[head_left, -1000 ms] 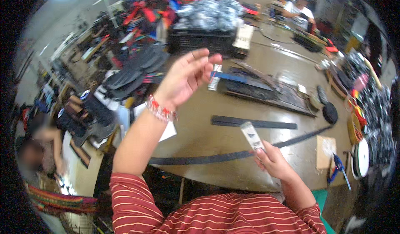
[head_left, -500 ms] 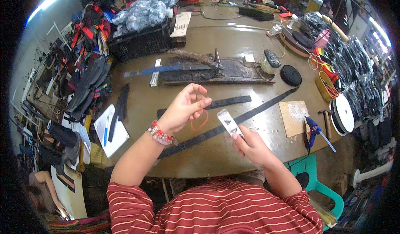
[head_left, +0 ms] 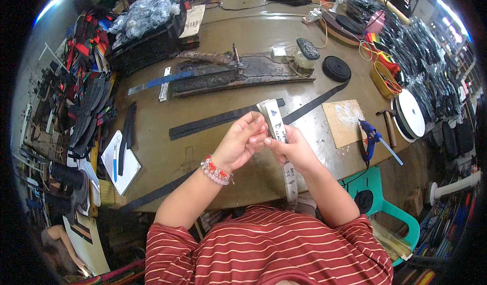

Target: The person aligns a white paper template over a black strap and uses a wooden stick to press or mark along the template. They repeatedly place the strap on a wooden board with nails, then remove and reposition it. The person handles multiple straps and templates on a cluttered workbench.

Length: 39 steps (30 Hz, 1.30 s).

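A white label strip (head_left: 274,116) with dark printing is folded at its top. Its length runs past my right hand (head_left: 297,150) and hangs toward the table's near edge. The right thumb and fingers grip the strip. Close against its left side is my left hand (head_left: 243,140), wearing a bead bracelet, with its fingertips pinched together. What lies in that pinch is hidden. Beyond my hands a black strap piece (head_left: 213,122) lies on the table. A long black webbing strap (head_left: 314,104) passes beneath my hands and leads to a roll (head_left: 337,69).
A blue glue gun (head_left: 371,140) lies by a cardboard piece (head_left: 342,122), near a hammer (head_left: 389,125) and white spool (head_left: 410,113). Farther back are a dark board (head_left: 253,74), a jar (head_left: 306,59) and a black crate (head_left: 147,46). Paper with a pen (head_left: 115,160) lies left.
My hands have come together, and the short folded bundle now shows a long hanging length. The orange-red band at my left fingers is out of sight. The whole view has shifted.
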Tool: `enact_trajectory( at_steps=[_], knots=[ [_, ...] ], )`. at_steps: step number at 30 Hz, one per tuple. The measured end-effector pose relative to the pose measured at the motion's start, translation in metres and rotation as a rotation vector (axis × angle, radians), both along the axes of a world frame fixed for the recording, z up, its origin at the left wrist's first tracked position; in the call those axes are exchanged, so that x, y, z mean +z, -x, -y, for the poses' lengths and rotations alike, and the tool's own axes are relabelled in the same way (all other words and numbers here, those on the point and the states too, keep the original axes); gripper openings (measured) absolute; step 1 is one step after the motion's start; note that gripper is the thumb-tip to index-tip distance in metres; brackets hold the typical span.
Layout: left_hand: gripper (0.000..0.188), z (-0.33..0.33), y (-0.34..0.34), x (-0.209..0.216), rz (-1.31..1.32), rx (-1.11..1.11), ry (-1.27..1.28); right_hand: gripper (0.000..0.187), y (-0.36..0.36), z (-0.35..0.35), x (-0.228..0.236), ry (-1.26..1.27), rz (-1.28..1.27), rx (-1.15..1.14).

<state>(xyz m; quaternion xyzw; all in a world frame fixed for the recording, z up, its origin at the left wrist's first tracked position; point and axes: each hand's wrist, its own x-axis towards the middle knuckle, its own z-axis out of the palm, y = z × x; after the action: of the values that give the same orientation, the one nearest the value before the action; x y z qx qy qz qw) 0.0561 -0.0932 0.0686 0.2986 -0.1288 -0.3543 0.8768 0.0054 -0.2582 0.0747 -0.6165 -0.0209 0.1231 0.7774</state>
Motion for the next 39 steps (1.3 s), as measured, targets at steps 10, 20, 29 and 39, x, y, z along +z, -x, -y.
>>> enact_trajectory(
  at_steps=[10,20,29,39],
  knots=[
    [0.043,-0.029,-0.003,-0.001,0.304,-0.516,-0.243,0.017,0.019,0.024,0.018,0.270,0.070,-0.036],
    [0.039,-0.007,0.003,0.015,1.085,0.002,-0.579,0.027,0.047,0.008,0.002,0.938,0.356,0.124],
    [0.057,0.004,0.050,-0.002,0.726,0.177,0.007,0.038,0.045,0.021,-0.024,0.227,0.053,-0.189],
    [0.061,-0.023,0.043,0.000,1.073,0.143,-0.644,0.025,0.082,0.013,0.020,1.123,0.458,0.097]
  ],
)
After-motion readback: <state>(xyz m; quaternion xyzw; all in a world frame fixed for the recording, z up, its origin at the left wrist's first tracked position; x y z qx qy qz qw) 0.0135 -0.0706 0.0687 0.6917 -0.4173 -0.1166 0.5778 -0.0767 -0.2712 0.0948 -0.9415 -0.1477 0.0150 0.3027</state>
